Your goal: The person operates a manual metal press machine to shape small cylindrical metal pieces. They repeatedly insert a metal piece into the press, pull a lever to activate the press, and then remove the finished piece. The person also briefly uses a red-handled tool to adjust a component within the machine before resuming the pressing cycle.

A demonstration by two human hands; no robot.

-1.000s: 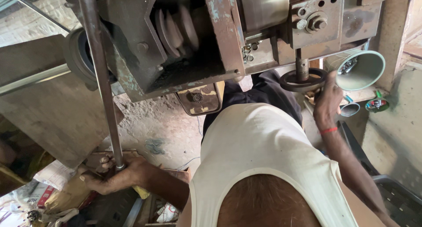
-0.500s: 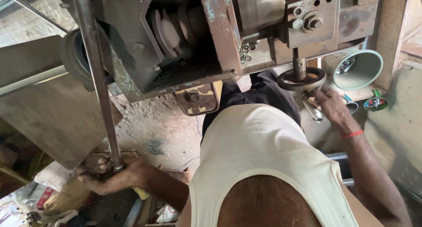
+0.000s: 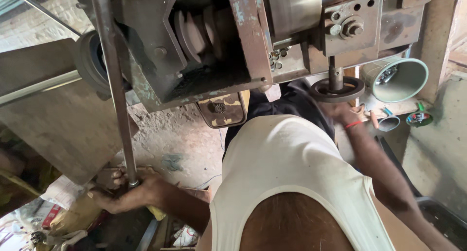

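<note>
Below, left hand [image 3: 127,195] clenched round steel rod [image 3: 114,86]; right hand [image 3: 344,114] grip unclear beside handwheel [image 3: 337,89].

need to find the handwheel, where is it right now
In the head view the handwheel hangs upper right under the machine's bolted block, left of the pale green cone, just above the right hand.

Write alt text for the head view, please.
Seen from above, a person in a white sleeveless vest grips the bottom of a long grey metal lever rod with the left hand. The right hand reaches under a dark round handwheel on a rusty grey machine.
</note>
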